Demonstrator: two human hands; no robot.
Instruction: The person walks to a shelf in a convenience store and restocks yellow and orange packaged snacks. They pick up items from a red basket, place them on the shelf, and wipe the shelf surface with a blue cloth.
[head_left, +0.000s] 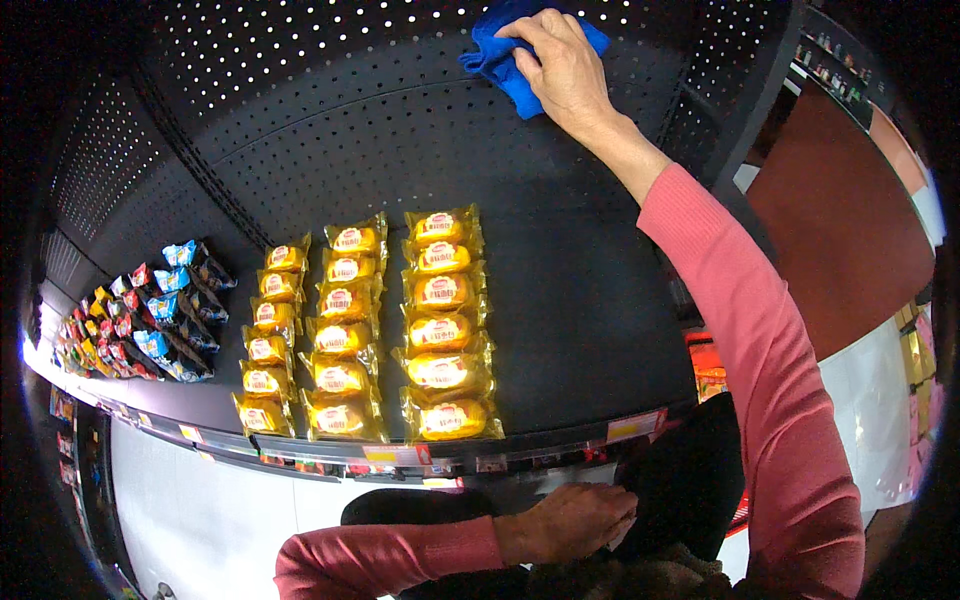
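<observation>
A blue cloth (499, 64) is under the fingers of my right hand (566, 71), which presses it against the perforated black back panel (337, 127) of a shelf. My left hand (574, 517) lies low by my lap, in front of the shelf edge, with its fingers curled; whether something is in it cannot be made out. Between the hands, on the black shelf board (585, 322), stand three rows of bread in yellow clear wrappers, a right row (442, 330), a middle row (341, 337) and a left row (266, 337).
Blue-and-black snack packs (157, 304) and red and yellow packs (97, 330) fill the shelf's left end. Price tags (397, 454) line the front rail. Goods lie on a level below. At right are an upright post (769, 90), a brown surface (840, 217) and an orange pack (709, 371).
</observation>
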